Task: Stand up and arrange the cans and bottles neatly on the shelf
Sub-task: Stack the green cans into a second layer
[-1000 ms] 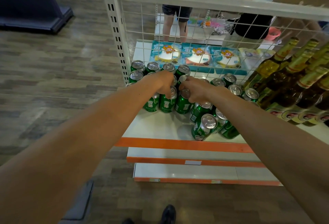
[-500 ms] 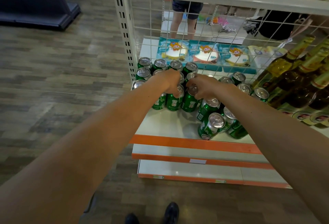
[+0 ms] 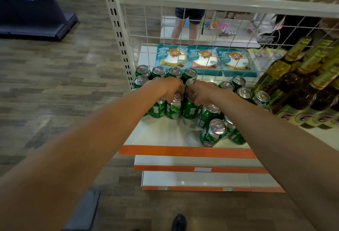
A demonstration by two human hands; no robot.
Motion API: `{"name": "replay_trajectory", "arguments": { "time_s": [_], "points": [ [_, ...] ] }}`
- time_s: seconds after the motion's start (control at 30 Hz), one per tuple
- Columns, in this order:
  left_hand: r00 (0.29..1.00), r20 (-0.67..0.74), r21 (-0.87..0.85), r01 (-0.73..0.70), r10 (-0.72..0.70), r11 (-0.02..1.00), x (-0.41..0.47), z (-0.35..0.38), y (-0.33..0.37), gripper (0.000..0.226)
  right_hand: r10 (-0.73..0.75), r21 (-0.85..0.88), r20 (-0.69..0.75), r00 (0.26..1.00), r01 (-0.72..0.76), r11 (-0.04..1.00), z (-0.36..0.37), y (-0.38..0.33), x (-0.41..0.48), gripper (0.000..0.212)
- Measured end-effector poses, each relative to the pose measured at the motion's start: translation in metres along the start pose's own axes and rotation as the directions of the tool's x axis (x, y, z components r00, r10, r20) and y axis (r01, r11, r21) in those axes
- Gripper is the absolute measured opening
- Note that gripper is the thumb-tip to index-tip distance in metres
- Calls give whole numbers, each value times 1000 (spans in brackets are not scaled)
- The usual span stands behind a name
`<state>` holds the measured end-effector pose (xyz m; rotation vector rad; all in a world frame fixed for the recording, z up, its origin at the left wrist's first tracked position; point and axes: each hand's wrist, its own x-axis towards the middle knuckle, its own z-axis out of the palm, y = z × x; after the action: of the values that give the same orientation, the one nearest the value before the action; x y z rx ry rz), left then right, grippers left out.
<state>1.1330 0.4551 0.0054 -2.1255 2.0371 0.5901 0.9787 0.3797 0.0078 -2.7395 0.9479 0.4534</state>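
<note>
1. The shelf (image 3: 161,135) is a glossy white board with a flat orange strip along its front edge. Two more white boards with orange lips step out below it.
2. A block of green cans (image 3: 157,72) stands upright at the shelf's back left corner. They are smooth metal cylinders with dull silver lids and ring pulls, set in tight rows.
3. The left hand (image 3: 168,88) reaches over the block's front row. Its fingers curl down round the lid of the swirl-faced can (image 3: 173,109) and grip it.
4. The right hand (image 3: 201,93) is just beside the left. Its fingers curl over the rim of the lettered can (image 3: 189,110), which touches the swirl-faced can.
5. Nearer the front edge, at mid-shelf, a loose cluster of cans leans unevenly. The tilted can (image 3: 212,133) is closest to the orange strip.
6. More upright cans (image 3: 244,93) straggle towards the back right.
7. Tall glass bottles (image 3: 293,87) crowd the shelf's right side, dark and amber, with gold foil necks and round portrait labels.
8. A white wire grid (image 3: 183,29) backs the shelf, fixed to a slotted metal post (image 3: 117,29).
9. Shiny blue snack packets (image 3: 201,60) lie flat behind the grid.
10. The floor (image 3: 55,84) is grey-brown wood-pattern planking.
</note>
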Motion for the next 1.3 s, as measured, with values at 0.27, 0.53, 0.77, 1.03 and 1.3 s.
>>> {"name": "replay_trajectory", "arguments": {
  "time_s": [0.27, 0.53, 0.77, 1.03, 1.3],
  "points": [
    [977, -163, 235, 171, -135, 957, -10, 1, 19, 56, 2, 73, -3, 1000, -2, 997, -2, -3, -2, 50],
    [997, -59, 73, 53, -48, 996, -2, -3, 16, 19, -1, 108, -6, 1000, 2, 994, -3, 0, -5, 48],
    [982, -190, 139, 2, 25, 990, -2, 12, 1, 60, -6, 111, -3, 1000, 7, 994, -4, -2, -5, 47],
    [990, -139, 108, 40, -25, 993, -3, 6, 8, 47, -11, 118, 6, 1000, 10, 993, -6, -2, -6, 49],
    [993, -121, 31, -4, 7, 1000, -1, 6, 4, 51, -35, 77, 1, 999, 35, 996, -5, 0, -2, 46]
  ]
}}
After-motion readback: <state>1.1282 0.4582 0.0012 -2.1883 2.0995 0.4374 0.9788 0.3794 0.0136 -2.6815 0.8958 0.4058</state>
